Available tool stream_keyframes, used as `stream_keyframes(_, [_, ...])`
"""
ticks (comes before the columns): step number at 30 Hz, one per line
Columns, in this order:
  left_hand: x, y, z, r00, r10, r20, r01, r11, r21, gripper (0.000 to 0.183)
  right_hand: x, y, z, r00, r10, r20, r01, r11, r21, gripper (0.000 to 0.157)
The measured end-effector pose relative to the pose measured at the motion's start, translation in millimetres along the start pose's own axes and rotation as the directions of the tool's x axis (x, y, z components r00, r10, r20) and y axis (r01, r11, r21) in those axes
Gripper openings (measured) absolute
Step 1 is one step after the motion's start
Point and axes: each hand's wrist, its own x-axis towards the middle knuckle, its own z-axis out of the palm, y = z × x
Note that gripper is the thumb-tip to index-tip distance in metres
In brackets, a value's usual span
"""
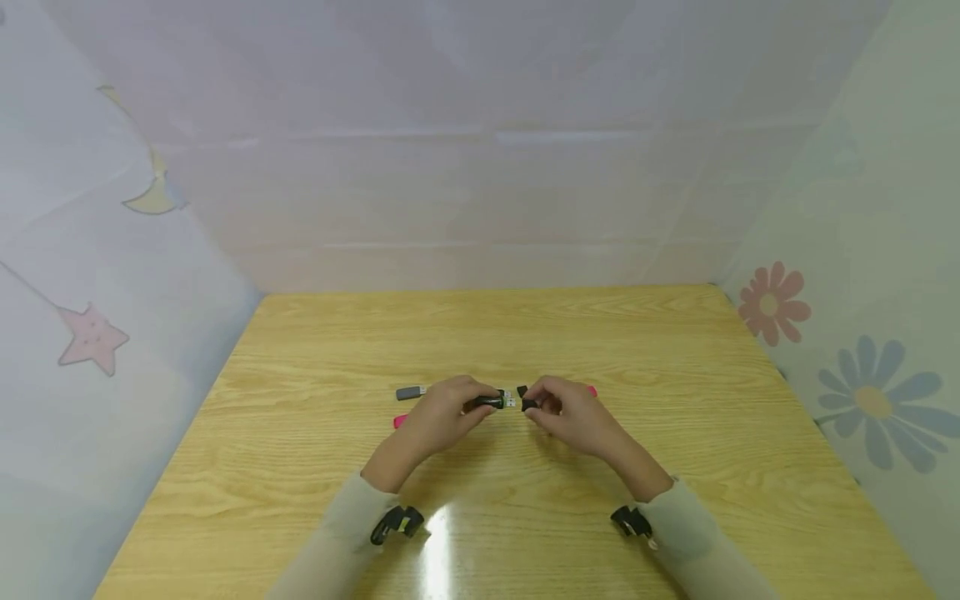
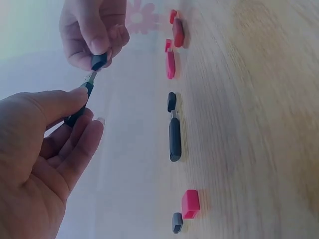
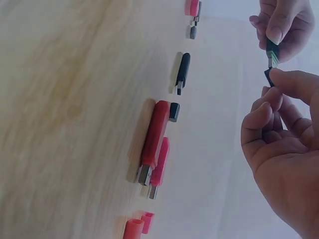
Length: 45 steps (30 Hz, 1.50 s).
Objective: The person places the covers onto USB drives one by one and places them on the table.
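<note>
Above the middle of the wood-grained tabletop, the left hand pinches a slim black USB stick between thumb and fingers, its flat metal plug bare and pointing towards the right edge. Facing it, the right hand grips a small black cap, a hollow sleeve with its open mouth towards the plug; whether the two touch is hard to tell. Below runs a loose row of similar pieces: a rounded dark stick with its blocky dark cap just beyond its plug, and, towards the right edge, a glossy red stick beside a thinner pink stick (both with bare, squared metal ends). Towards the left edge lie a grey stick, a tiny grey cap and a boxy, hollow pink cap. Creased, smooth sheeting rises behind the far edge.
</note>
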Motion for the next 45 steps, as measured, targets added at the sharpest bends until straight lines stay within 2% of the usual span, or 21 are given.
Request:
stream_keyframes(3, [-0.3,0.9,-0.9,0.999,-0.034,0.004,0.034,0.999,-0.041,0.022,0,-2,-2.9,1.000,0.014,0.009,-0.015,0.998,0.059,0.015])
stream_keyframes(7, [-0.9,1.6,-1.8,0.998,-0.062,0.015,0.063,0.996,-0.066,0.023,0,-4,-5.1,1.000,0.019,0.013,-0.020,0.996,0.083,0.018])
stream_keyframes(11, [-2.0,0.9,-2.3,0.999,-0.047,0.007,0.047,0.996,-0.079,0.023,0,-5,-4.8,1.000,0.026,0.002,-0.026,0.996,0.081,0.017])
stream_keyframes(19, [-3.8,1.5,-2.7,1.000,-0.009,-0.029,0.006,0.992,-0.124,0.022,-2,-4,-0.4,1.000,-0.016,0.004,0.016,0.986,0.163,0.017])
stream_keyframes(26, [-3.7,2.1,-2.8,0.999,0.009,-0.039,-0.014,0.989,-0.149,0.022,-1,-8,1.8,0.999,-0.028,-0.023,0.031,0.989,0.145,0.014])
stream_keyframes(33, [-3.6,1.2,-3.0,0.999,0.016,-0.039,-0.022,0.988,-0.150,0.022,-1,-12,1.7,1.000,-0.005,-0.017,0.008,0.987,0.160,0.016])
stream_keyframes(45, [-3.9,5.4,-3.3,1.000,-0.002,-0.029,-0.002,0.989,-0.148,0.023,1,-10,3.7,1.000,0.007,-0.003,-0.006,0.992,0.125,0.017])
